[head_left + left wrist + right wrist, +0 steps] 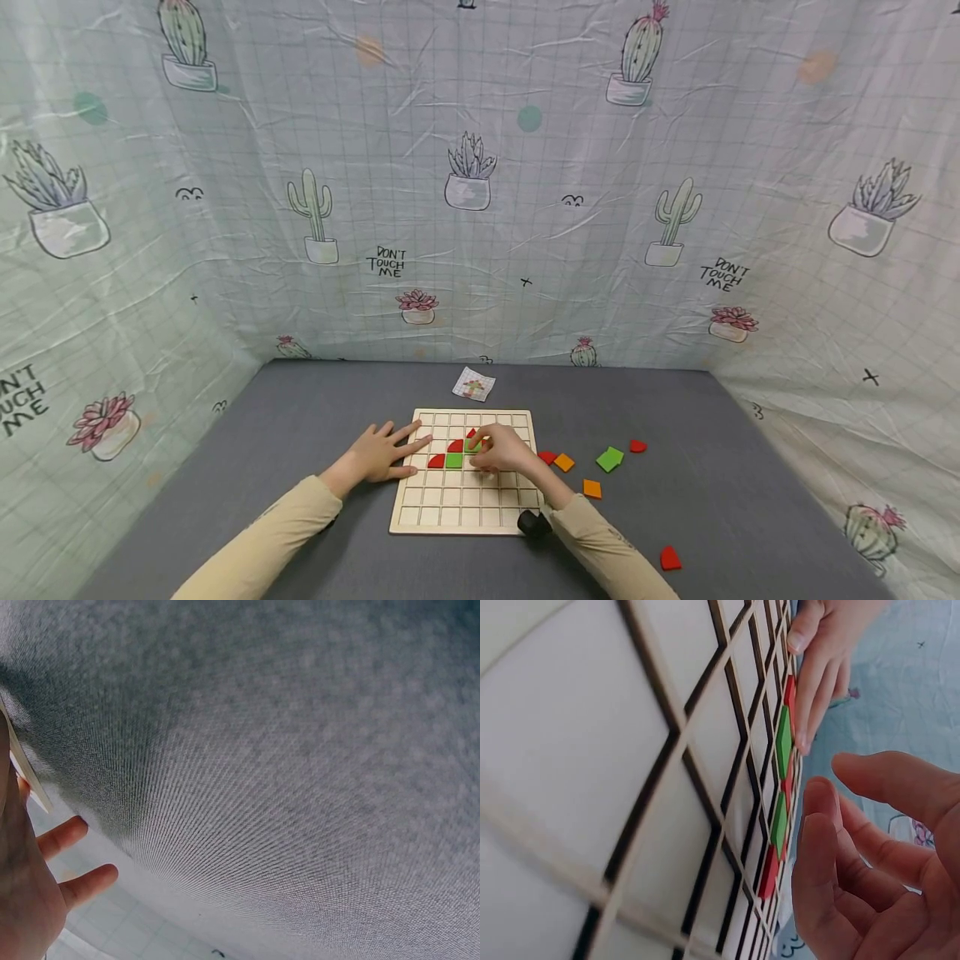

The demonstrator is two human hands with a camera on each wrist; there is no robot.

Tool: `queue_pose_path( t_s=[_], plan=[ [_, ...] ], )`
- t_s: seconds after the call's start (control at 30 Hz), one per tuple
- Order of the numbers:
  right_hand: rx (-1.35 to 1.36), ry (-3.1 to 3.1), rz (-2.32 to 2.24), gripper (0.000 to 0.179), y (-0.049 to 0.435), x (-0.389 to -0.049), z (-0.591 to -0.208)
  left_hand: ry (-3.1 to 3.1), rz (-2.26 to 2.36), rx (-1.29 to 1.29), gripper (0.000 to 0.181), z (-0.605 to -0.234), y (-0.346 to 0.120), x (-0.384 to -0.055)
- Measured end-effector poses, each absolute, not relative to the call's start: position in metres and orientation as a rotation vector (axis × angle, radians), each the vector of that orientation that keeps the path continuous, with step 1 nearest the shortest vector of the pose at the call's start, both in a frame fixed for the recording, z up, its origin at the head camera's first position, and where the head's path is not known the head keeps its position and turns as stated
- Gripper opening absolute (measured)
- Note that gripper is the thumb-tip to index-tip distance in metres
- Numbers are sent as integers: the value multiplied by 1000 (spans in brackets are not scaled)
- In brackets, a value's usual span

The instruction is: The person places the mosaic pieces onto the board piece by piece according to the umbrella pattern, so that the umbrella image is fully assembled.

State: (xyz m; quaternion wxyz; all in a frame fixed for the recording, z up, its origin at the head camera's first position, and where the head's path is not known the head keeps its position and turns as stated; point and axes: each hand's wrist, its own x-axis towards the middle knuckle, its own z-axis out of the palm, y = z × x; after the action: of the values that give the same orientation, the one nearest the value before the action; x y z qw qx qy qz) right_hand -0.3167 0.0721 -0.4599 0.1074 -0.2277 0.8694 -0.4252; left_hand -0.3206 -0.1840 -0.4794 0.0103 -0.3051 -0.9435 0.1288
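Observation:
My left hand (377,452) lies with spread fingers over the left edge of a pale wooden grid board (468,521). Above the board's middle, my right hand (501,448) has bent fingers, and the right wrist view shows a gap between thumb and fingertips with no piece in it. Just beneath it sits a green piece (778,825), with a red piece (769,874) beside it. Farther left in the grid are a green square (453,460) and two red rounded pieces, one a quarter-circle (437,462). The right hand partly hides the pieces below it in the head view.
Right of the board lie orange squares (592,489), green pieces (611,459) and red pieces (671,558) on the grey table (330,392). A small printed pattern card (474,384) lies behind the board. A black wrist camera (533,524) overlaps its front right corner.

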Motion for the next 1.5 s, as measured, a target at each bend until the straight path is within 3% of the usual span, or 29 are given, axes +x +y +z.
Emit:
queue_pose_path(
  t_s=[0.67,1.5],
  plan=[
    [-789,2680,-1121,21,133,-297,-434,-2944,365,-988,58,-475,-188,-318],
    [-852,2586,-1084,27,232,-271,-449,-2937,356,-988,58,-477,-185,-319]
  ],
)
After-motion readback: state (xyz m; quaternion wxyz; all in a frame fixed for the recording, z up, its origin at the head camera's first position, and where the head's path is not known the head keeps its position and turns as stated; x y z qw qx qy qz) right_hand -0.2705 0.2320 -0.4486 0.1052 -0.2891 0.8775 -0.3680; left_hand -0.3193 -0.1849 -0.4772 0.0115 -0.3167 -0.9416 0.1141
